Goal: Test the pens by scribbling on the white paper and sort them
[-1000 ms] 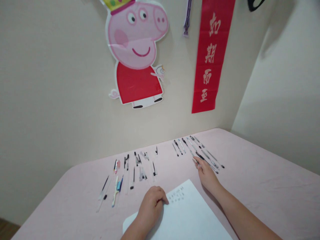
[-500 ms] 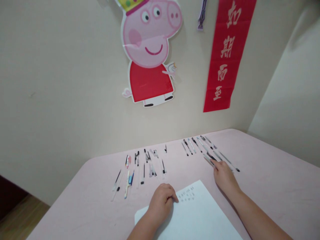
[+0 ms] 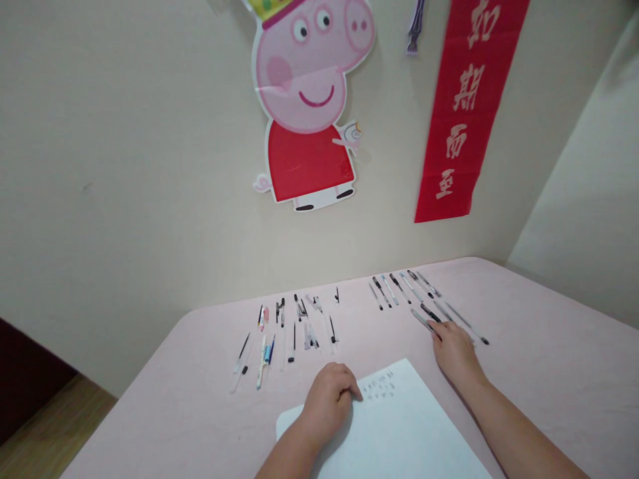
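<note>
My left hand [image 3: 329,398] rests as a loose fist on the upper left part of a white sheet of paper [image 3: 399,432] with small handwriting near its top. My right hand [image 3: 453,349] lies on the pink table [image 3: 549,372], its fingertips touching a black and clear pen [image 3: 424,320] at the near end of a row of pens [image 3: 419,293]; I cannot tell whether it grips the pen. A second group of pens and pen parts [image 3: 284,329] lies to the left, beyond my left hand.
A cartoon pig cut-out [image 3: 309,106] and a red banner with gold characters [image 3: 464,106] hang on the beige wall behind the table. The table's left corner is rounded, with wooden floor [image 3: 44,426] below it.
The view has shifted left, so everything sits further right in the picture. My right hand stays at the near end of the right row of pens; my left hand stays on the paper.
</note>
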Action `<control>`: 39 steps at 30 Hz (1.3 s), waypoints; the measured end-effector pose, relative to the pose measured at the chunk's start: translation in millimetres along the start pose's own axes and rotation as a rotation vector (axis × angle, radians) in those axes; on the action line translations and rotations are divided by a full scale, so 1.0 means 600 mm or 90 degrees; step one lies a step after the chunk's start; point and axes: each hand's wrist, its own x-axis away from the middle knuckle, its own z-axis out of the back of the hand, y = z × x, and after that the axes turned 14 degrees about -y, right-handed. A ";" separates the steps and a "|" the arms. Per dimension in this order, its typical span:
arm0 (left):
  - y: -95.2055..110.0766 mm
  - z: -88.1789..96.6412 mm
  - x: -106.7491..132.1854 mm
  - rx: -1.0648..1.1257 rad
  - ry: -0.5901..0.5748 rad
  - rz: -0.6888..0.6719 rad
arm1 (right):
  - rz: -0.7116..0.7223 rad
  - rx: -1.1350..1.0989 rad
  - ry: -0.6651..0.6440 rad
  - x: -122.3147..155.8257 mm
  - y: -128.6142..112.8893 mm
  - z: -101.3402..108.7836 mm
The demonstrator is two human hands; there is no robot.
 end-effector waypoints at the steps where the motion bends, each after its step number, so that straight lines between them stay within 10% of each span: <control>1: 0.000 0.000 0.000 0.000 0.002 0.001 | 0.000 0.000 0.001 0.000 0.001 -0.001; 18: -0.002 -0.002 0.001 -0.007 0.007 0.001 | 0.093 -0.129 0.080 0.015 -0.043 0.067; 27: -0.004 -0.005 0.001 -0.017 0.008 -0.004 | 0.226 -0.325 -0.165 0.046 -0.123 0.081; 39: -0.001 -0.002 0.002 -0.025 0.005 0.000 | 0.153 -0.370 -0.162 0.037 -0.105 0.072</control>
